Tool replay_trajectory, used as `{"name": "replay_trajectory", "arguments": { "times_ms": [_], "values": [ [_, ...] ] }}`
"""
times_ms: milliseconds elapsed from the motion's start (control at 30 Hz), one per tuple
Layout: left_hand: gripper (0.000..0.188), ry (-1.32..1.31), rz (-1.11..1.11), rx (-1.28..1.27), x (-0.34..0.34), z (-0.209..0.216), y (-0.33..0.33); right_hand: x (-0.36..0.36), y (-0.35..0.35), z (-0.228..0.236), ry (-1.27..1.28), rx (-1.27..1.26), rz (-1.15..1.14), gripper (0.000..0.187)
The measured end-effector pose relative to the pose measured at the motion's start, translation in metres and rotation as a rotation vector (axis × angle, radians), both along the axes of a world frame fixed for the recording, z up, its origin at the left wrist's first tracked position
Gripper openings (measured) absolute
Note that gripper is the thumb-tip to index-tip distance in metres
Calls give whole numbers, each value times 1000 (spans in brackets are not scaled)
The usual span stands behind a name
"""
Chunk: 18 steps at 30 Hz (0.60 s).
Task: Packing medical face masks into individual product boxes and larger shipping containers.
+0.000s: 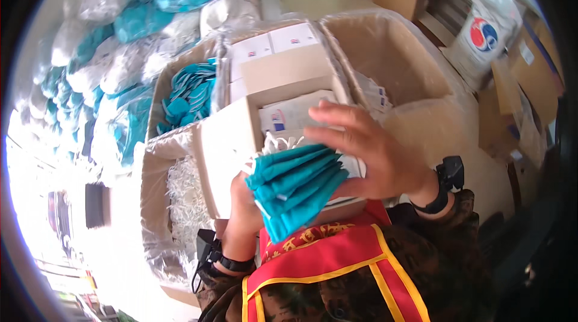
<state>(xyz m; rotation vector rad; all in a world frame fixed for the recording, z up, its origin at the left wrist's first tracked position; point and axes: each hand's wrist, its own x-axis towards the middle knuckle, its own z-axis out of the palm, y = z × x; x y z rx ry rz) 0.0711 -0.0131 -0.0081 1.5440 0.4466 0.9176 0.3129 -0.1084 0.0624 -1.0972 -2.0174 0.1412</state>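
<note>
My left hand [242, 203] is closed on a stack of folded teal cloth pieces [295, 184], with their layers fanned toward the right. White cords [280, 141] stick out at the far end of the stack. My right hand [379, 156] is held over the stack's right side, fingers stretched and apart, its thumb close to the cloth edges; whether it touches them I cannot tell. Just beyond the stack stands an open cardboard box [229, 159], flaps folded out. Flat white printed packets [292, 116] lie inside it.
Teal cloth pieces [191, 90] fill a plastic-lined carton at the left. A nearer carton holds white shredded material [183, 195]. Small white boxes [292, 37] stand beyond the open box. Another lined carton [391, 51] is at the right. Stuffed bags [123, 60] pile up far left.
</note>
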Motion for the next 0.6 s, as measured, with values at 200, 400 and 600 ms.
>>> {"name": "replay_trajectory", "arguments": {
  "times_ms": [200, 400, 600],
  "values": [
    [52, -24, 82, -133, 10, -17, 9, -29, -7, 17, -120, 70, 4, 47],
    [36, 28, 16, 170, 18, -13, 5, -22, -13, 22, -45, -76, 12, 44],
    [20, 486, 365, 327, -18, -21, 32, 7, -15, 31, 495, -187, -152, 39]
  ]
}}
